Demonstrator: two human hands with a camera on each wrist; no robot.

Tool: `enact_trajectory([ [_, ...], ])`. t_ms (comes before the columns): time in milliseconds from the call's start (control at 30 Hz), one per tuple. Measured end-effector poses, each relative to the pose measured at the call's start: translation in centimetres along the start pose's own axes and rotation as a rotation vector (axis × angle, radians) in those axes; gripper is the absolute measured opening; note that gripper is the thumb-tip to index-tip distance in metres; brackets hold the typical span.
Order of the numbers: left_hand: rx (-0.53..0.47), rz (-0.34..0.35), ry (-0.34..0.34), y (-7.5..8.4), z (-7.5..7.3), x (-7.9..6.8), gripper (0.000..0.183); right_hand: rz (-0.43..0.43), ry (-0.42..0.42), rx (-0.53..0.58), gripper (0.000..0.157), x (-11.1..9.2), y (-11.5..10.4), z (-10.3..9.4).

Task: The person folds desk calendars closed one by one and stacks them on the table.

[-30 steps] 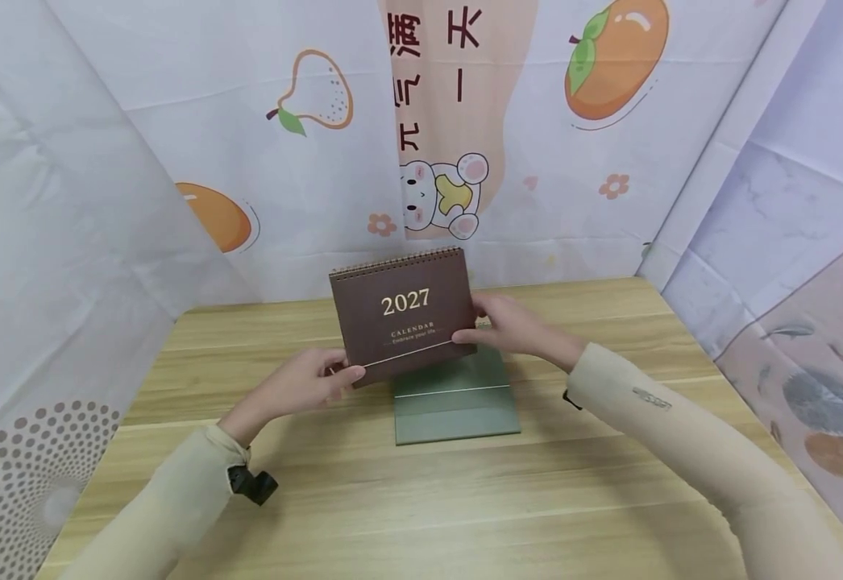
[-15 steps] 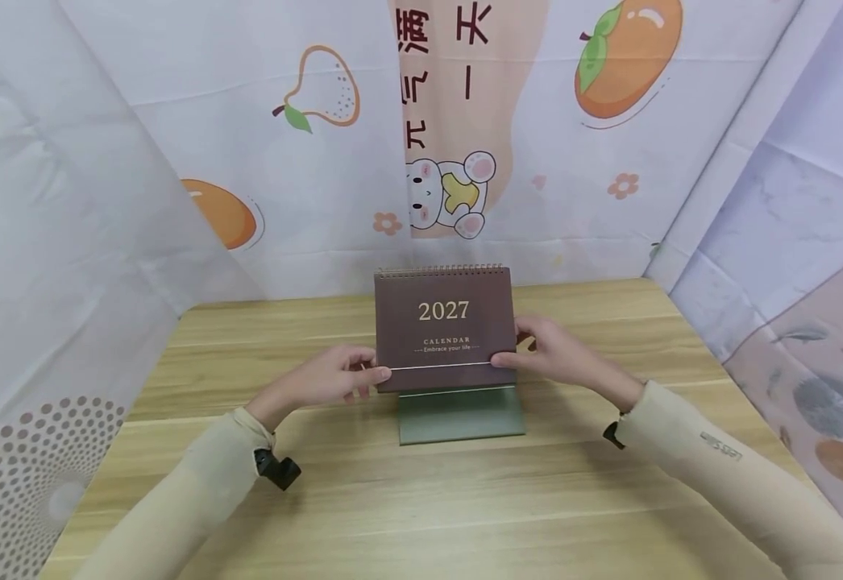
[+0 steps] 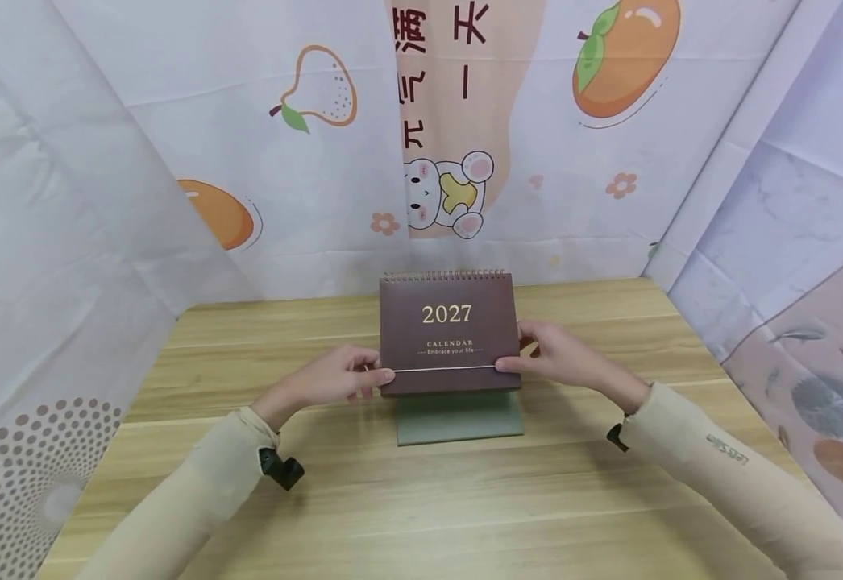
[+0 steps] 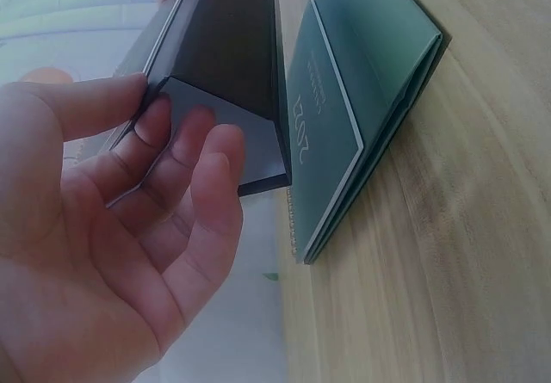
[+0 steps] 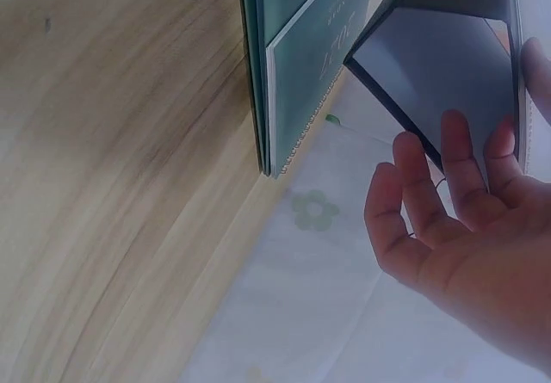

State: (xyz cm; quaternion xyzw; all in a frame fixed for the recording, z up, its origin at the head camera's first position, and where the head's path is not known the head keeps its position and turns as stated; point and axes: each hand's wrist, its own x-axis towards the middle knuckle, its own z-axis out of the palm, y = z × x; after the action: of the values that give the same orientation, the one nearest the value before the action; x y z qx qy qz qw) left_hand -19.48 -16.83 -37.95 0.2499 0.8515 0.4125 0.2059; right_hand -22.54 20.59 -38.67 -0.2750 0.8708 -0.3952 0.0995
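Observation:
A brown 2027 desk calendar (image 3: 450, 330) with a spiral top edge is held up, its stand spread into a hollow triangular shape. My left hand (image 3: 330, 377) pinches its left edge, thumb on the front cover and fingers behind. At the right edge my right hand (image 3: 566, 358) does the same. Below it, a green calendar (image 3: 459, 420) lies folded flat on the table, partly covered in the head view. In the left wrist view a gap shows between the brown calendar (image 4: 228, 43) and the green calendar (image 4: 331, 99).
The wooden table (image 3: 421, 507) stretches toward the front and both sides. Behind it hangs a white curtain (image 3: 320, 185) printed with fruit and a cartoon animal. More printed cloth (image 3: 791, 282) closes off the right side.
The brown calendar has moved right and slightly down, from tilted to level, now over the green calendar's far part. Both hands moved with it and kept their grip. The green calendar stayed put.

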Motion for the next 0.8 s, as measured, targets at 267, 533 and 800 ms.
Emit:
enact_trajectory([
  [267,-0.016,0.003,-0.008,-0.02,0.05,0.06,0.038,0.006,-0.022,0.038,0.031,-0.3,-0.01,-0.18],
  [533,-0.042,-0.019,0.009,0.19,0.13,0.16,0.035,0.037,-0.019,0.094,0.033,-0.43,0.02,-0.18],
  [800,-0.07,-0.031,0.012,0.31,0.27,0.04,0.033,0.037,0.006,0.125,0.029,-0.49,-0.02,-0.02],
])
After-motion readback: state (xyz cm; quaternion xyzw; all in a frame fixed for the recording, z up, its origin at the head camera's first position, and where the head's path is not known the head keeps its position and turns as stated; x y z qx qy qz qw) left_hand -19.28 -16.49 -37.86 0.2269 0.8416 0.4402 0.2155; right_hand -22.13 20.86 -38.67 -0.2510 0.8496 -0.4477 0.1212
